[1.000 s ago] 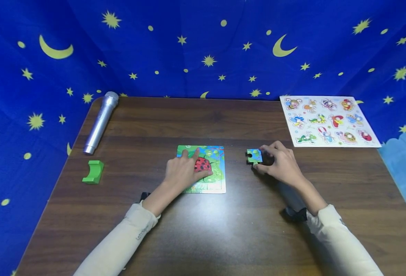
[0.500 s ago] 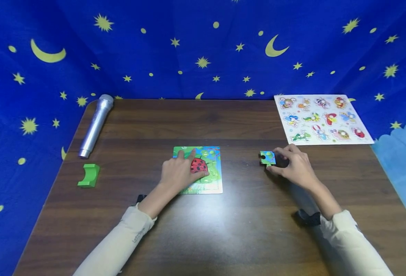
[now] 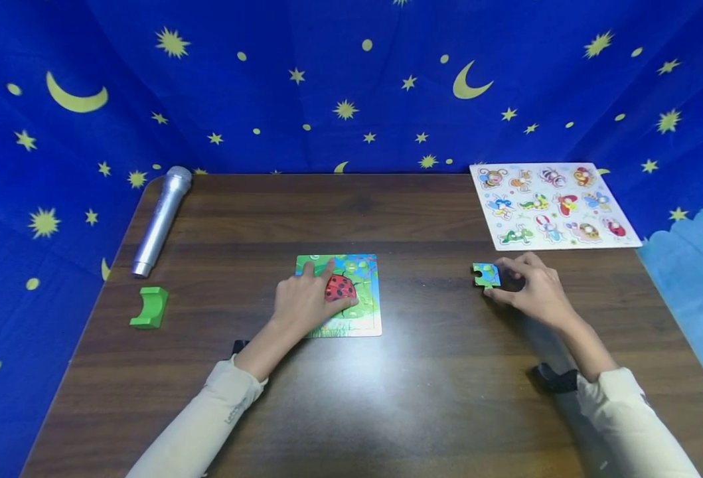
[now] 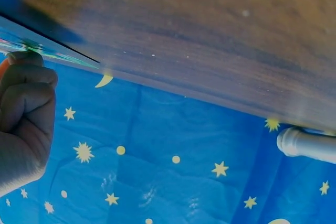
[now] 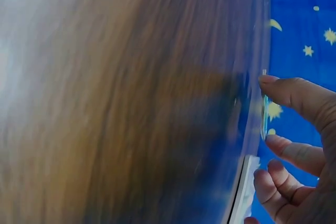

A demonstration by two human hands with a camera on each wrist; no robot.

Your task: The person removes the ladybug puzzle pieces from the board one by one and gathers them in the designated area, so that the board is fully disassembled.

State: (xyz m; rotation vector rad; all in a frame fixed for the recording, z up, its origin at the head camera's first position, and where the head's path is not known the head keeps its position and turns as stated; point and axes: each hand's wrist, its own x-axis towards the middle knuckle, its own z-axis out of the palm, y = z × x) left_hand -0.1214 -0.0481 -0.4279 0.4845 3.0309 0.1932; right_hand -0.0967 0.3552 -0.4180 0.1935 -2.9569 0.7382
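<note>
A square ladybug jigsaw puzzle (image 3: 368, 324) lies on the table in front of me. My left hand (image 3: 299, 302) rests on its left part, with thumb, index and middle finger reaching over the picture and covering some of it. The left wrist view shows the outer fingers of that hand (image 4: 26, 114) bent at the puzzle's edge. To the right, my right hand (image 3: 536, 289) pinches a blue and green puzzle piece (image 3: 487, 274) between thumb and fingers. Seen edge-on in the right wrist view, the piece (image 5: 264, 114) sits between thumb and index finger.
A silver microphone (image 3: 162, 222) lies at the table's left back. Before it stands a green arch block (image 3: 151, 308). A white insect peg board (image 3: 556, 207) lies at the right back, just beyond my right hand. A blue starry cloth (image 3: 303, 99) hangs behind the table.
My right hand has carried the puzzle piece to the right, away from the puzzle. My left hand stays on the puzzle. The whole view has shifted slightly.
</note>
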